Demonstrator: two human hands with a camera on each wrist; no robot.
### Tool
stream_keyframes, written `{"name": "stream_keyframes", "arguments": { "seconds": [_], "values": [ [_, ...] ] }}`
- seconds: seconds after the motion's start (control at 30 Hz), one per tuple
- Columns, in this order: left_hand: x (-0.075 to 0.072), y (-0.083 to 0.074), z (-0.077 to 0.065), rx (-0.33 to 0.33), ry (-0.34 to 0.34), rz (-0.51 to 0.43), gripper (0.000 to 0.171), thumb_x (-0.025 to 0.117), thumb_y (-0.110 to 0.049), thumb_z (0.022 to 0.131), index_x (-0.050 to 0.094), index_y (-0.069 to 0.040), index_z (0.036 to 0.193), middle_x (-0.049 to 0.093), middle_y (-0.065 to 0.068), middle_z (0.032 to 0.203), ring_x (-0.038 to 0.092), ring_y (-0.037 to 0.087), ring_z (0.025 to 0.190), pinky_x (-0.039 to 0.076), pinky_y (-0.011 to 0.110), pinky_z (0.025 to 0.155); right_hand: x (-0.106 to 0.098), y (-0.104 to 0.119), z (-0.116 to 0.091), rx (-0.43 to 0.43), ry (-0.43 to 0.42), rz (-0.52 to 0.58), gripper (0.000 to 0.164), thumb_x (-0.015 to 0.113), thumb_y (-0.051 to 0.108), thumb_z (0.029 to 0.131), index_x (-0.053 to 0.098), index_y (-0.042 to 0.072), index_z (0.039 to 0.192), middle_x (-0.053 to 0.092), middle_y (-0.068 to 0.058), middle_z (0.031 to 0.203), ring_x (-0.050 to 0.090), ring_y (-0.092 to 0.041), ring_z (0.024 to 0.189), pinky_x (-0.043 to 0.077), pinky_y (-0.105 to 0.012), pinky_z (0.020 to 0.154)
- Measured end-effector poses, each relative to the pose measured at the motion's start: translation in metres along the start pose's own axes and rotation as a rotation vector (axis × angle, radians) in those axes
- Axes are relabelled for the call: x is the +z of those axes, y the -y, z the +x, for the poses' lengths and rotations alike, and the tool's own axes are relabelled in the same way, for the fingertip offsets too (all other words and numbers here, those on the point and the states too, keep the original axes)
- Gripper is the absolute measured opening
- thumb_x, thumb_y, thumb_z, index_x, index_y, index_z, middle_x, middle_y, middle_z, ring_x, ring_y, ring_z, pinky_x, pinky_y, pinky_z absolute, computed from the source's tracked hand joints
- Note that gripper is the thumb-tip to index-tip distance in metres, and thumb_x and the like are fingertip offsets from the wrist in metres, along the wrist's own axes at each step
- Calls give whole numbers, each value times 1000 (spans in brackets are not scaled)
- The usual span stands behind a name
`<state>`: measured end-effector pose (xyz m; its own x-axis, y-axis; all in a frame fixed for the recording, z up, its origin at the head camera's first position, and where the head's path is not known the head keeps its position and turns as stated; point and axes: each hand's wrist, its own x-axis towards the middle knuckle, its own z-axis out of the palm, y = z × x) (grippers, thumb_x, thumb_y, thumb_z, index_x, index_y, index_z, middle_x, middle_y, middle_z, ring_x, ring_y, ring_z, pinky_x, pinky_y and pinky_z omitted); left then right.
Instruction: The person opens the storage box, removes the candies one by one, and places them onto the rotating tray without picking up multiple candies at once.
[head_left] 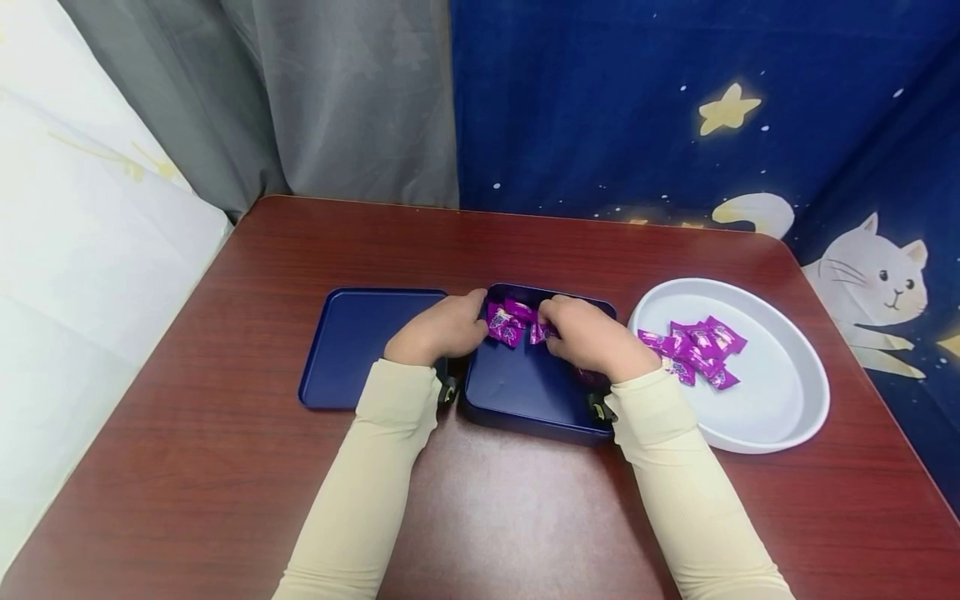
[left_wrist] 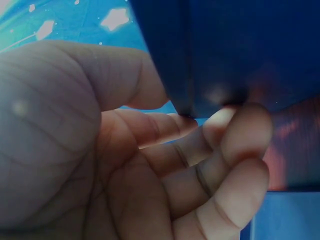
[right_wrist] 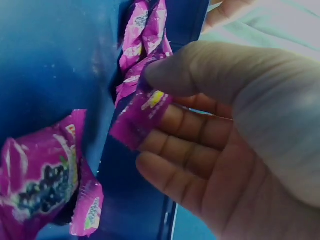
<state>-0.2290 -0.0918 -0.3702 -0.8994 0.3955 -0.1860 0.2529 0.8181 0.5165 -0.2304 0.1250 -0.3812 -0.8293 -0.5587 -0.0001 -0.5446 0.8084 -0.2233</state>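
Currently pinches a grape-printed candy [right_wrist: 138, 120] in the right fingers [right_wrist: 195, 125], at the far end of the navy box [head_left: 525, 426] on the table [head_left: 517, 517], and grips the box's side with the left fingers [left_wrist: 247, 135].

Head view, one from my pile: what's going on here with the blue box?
A person has both hands at the box. The left hand holds its left side, while the right hand pinches a purple candy inside it. More candies lie in the box, others in the white tray to the right. A blue lid lies to the left.
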Motion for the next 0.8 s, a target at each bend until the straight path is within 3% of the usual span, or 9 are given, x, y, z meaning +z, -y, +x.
{"name": "stream_keyframes", "arguments": {
  "seconds": [0.3,0.8],
  "values": [
    [-1,-2,-1,-11,5,2,60,43,-18,95,20,-3,149,30,12,151,29,25,133,29,45,111,-3,0,-1,22,13,19,29,66,10,81,58,5,109,59,-11,99,55,-24,85,51,-43,82],
    [1,0,0,16,-9,-6,62,43,-15,94,18,-3,149,28,14,152,28,25,134,28,45,111,-15,3,-9,19,24,57,26,69,9,78,56,6,100,60,-10,92,53,-25,85,50,-43,82]
  ]
}}
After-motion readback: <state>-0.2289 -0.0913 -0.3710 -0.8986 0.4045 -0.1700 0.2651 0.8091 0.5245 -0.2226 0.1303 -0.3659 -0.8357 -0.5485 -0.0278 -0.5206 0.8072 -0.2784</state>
